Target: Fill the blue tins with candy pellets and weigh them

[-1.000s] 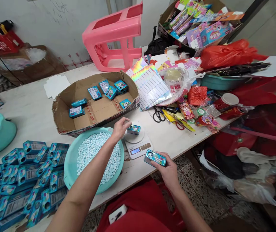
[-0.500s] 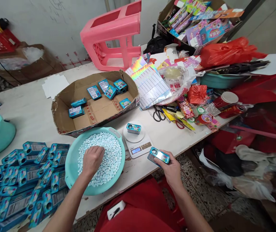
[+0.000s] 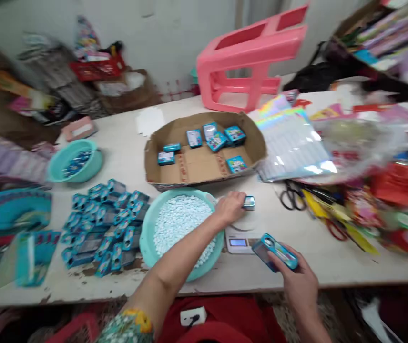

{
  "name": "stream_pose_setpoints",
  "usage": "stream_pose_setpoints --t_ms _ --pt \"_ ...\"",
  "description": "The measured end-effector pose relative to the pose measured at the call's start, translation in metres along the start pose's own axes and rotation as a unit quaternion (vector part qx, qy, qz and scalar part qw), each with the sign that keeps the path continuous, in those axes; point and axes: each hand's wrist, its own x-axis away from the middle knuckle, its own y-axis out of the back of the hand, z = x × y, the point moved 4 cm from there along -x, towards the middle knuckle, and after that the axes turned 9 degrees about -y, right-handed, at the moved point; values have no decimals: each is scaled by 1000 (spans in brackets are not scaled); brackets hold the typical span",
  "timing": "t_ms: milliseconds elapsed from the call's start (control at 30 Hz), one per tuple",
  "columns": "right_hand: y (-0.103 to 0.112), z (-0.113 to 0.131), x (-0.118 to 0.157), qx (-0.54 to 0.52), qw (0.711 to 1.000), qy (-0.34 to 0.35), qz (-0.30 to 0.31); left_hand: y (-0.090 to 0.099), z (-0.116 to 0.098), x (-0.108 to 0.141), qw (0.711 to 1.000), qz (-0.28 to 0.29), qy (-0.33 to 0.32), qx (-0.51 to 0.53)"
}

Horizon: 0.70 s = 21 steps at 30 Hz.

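Note:
My left hand (image 3: 229, 208) reaches over the edge of the bowl, its fingers closed on the end of a small blue candy tin (image 3: 249, 203) above the scale. Beneath it, the white kitchen scale (image 3: 238, 243) is partly hidden by my hand and forearm, its display lit. In my right hand (image 3: 299, 276), to the right of the scale, is another blue candy tin (image 3: 275, 251), held tilted over the table's front part. A turquoise bowl (image 3: 147, 238) of small pale candies (image 3: 178, 224) stands under my left forearm.
Behind the bowl lies a low cardboard box (image 3: 204, 181) with several blue packs. Many blue cartons (image 3: 104, 219) are piled at left, near a smaller turquoise bowl (image 3: 98, 162). A pink stool (image 3: 247, 47) stands at the back. Scissors (image 3: 292, 197) and clutter fill the right.
My left hand has left the candies in the bowl and moved right to the tin at the scale. My right hand still holds its tin. The view has swung left.

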Motion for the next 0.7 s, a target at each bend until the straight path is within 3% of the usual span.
stream_pose_setpoints --t_ms 100,200,300,367,433,533,633,700 --pt "-28 15 -14 19 999 25 -14 46 29 58 982 -167 70 60" --pt "-62 32 -25 21 996 83 -14 105 62 150 938 -295 167 75" --pt "-88 37 -38 20 991 132 -12 152 102 257 883 -328 335 -14" --pt "-98 32 -47 31 991 133 -4 168 130 325 831 -302 456 -103" --pt "-102 25 -53 43 990 136 14 169 158 382 789 -243 536 -176" --pt "-95 18 -54 15 985 166 46 143 208 443 764 -129 607 -175" --pt "-78 10 -51 -33 986 155 51 105 257 471 769 -56 625 -124" --pt "-65 2 -50 -49 991 123 35 83 281 477 754 -29 650 -88"
